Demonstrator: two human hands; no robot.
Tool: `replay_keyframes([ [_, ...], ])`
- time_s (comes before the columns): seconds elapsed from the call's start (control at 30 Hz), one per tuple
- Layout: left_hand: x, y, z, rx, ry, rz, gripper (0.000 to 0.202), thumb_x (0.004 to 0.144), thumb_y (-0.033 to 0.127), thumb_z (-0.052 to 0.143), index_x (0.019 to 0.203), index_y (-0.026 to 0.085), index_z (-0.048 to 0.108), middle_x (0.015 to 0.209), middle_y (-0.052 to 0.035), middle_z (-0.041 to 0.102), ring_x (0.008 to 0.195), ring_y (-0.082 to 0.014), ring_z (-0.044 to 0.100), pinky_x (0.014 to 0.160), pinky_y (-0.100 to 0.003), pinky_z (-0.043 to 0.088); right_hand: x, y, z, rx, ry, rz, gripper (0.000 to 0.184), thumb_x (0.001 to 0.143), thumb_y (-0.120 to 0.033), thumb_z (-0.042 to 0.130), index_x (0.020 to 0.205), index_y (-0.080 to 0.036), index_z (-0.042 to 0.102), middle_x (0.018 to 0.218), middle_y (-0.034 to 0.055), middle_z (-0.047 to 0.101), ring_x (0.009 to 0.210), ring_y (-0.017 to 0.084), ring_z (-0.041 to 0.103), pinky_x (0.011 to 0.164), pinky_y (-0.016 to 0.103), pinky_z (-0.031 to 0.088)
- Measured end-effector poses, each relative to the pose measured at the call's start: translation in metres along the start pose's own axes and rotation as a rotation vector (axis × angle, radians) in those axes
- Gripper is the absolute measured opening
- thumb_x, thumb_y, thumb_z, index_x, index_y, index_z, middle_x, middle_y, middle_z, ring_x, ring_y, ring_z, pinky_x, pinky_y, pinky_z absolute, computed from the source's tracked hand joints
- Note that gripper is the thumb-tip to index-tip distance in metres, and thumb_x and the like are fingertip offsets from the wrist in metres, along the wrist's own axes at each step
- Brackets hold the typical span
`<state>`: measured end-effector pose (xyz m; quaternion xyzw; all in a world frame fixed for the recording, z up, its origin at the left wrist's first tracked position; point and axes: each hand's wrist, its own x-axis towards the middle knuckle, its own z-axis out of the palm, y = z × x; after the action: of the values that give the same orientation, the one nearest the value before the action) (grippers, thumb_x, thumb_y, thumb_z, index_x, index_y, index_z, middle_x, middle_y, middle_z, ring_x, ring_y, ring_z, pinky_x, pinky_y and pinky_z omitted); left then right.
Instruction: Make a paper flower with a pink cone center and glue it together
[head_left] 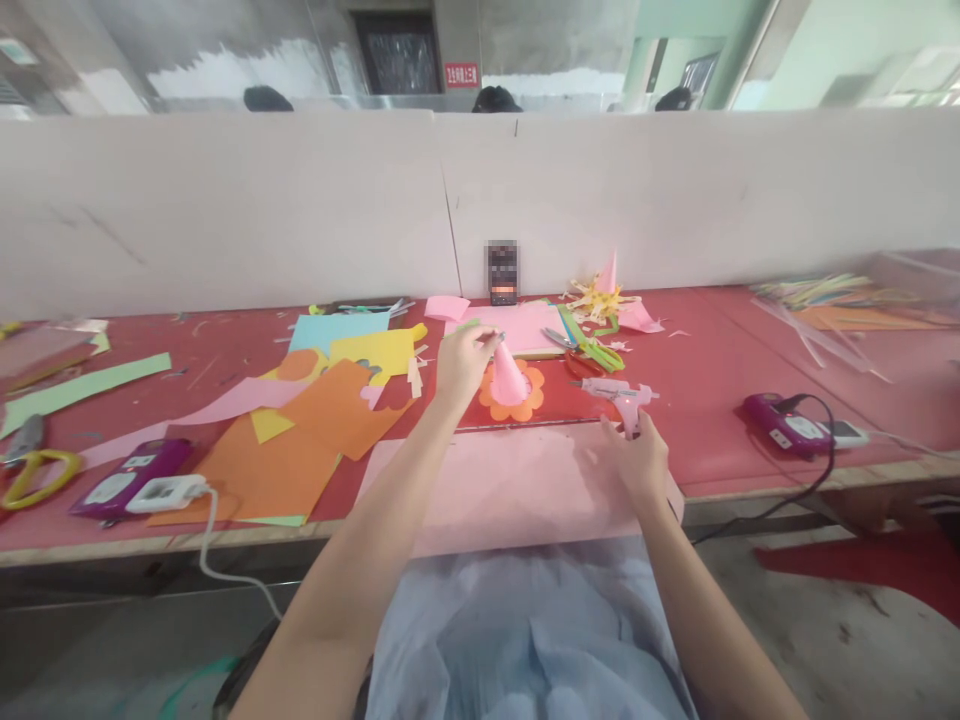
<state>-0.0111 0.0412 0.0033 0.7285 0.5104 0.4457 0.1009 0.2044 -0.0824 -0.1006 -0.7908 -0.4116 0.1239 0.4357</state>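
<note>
The person's left hand [466, 368] pinches the tip of a pink paper cone [508, 382] between its fingertips. The cone stands upright just right of that hand, over a flower-shaped orange paper piece [517, 411] with scalloped edges. The right hand [645, 462] is curled around the grip of a pale pink plastic glue gun [616, 391], whose nozzle points left toward the cone, apart from it. Flat orange paper sheets [259, 470] lie left of the left hand.
</note>
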Motion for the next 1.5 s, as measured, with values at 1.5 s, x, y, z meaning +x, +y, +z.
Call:
replay_keyframes([
  [1.5, -0.065, -0.043, 0.004, 0.125, -0.295, 0.308, 0.017, 0.084, 0.029, 0.045, 0.088, 0.021, 0.06, 0.09, -0.0025, 0.063, 0.088, -0.0146, 0.056, 0.082, -0.029, 0.042, 0.0, -0.002, 0.0, -0.009, 0.011, -0.004, 0.058, 0.067, -0.058, 0.046, 0.106, -0.015, 0.052, 0.078, 0.0064, 0.06, 0.067, 0.019, 0.052, 0.061, 0.028, 0.034],
])
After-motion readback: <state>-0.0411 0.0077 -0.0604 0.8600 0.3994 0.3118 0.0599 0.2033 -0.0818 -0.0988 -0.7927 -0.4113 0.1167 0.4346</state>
